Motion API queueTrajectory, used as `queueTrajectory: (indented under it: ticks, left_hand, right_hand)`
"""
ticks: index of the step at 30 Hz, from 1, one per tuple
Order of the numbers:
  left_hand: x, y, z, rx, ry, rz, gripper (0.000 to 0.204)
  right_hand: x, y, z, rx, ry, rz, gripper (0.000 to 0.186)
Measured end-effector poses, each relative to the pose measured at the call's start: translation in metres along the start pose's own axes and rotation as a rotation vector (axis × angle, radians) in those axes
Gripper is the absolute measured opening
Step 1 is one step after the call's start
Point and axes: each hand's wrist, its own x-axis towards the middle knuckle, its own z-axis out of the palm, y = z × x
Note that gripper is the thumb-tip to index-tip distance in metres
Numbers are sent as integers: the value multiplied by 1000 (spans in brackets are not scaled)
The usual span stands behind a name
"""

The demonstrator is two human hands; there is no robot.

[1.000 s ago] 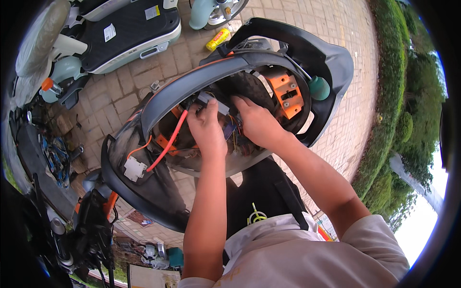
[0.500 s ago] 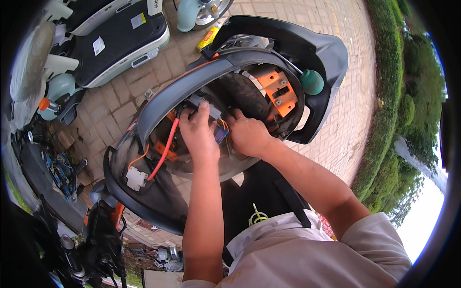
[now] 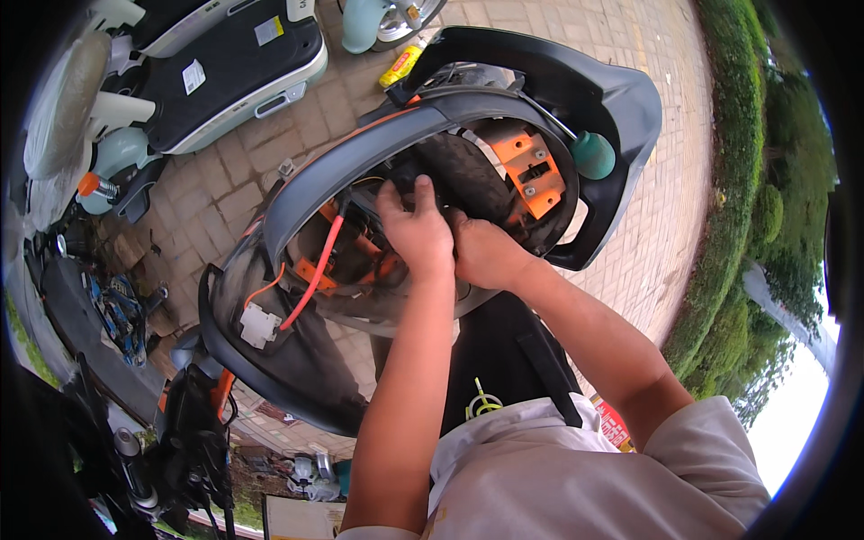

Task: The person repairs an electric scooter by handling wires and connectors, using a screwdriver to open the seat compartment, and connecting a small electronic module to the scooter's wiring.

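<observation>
Both hands are inside the opened rear body of a scooter (image 3: 355, 162), in front of its black tyre (image 3: 468, 171). My left hand (image 3: 421, 232) has its thumb and forefinger curled toward a dark part deep in the cavity; what it grips is hidden. Close against it, my right hand (image 3: 489, 255) is bent with its fingertips out of sight, closed on something I cannot make out. A thick red cable (image 3: 315, 274) runs left of my hands to a white connector block (image 3: 260, 326). Beyond the tyre sits an orange metal bracket (image 3: 529, 175).
A green rounded knob (image 3: 592, 156) on a rod leans at the black tail piece (image 3: 621, 117). A yellow packet (image 3: 401, 66) lies beyond the body. Other scooters (image 3: 234, 81) stand at the upper left. Handlebars (image 3: 193, 423) are at the lower left; a hedge (image 3: 733, 108) borders the paving.
My left hand has moved right, up against my right hand. The grey box and blue-labelled part seen by it before are now out of sight. The view has shifted slightly.
</observation>
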Motion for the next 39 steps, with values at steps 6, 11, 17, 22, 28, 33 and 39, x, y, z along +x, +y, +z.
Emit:
queueTrajectory:
  ticks: [6,11,17,22,28,33,39]
  left_hand:
    - [6,0,2,420,64,-64,44]
    - [4,8,12,546,-7,-51,36]
    - [-11,13,9,579,-14,68,33]
    - [-24,18,-4,489,-55,8,34]
    - [-20,17,-3,396,17,-98,30]
    - [-26,8,-2,366,78,-17,29]
    - [-29,1,4,300,128,24,30]
  right_hand:
    - [1,-4,-9,28,-53,69,52]
    - [4,-8,-17,21,-131,53,66]
    - [3,-6,-24,60,-186,90,65]
    - [2,-10,-24,154,-160,87,73]
    - [4,-20,-30,175,-187,128,74]
    - [2,-20,-29,244,-131,145,69]
    - [2,-9,-31,708,-70,261,62]
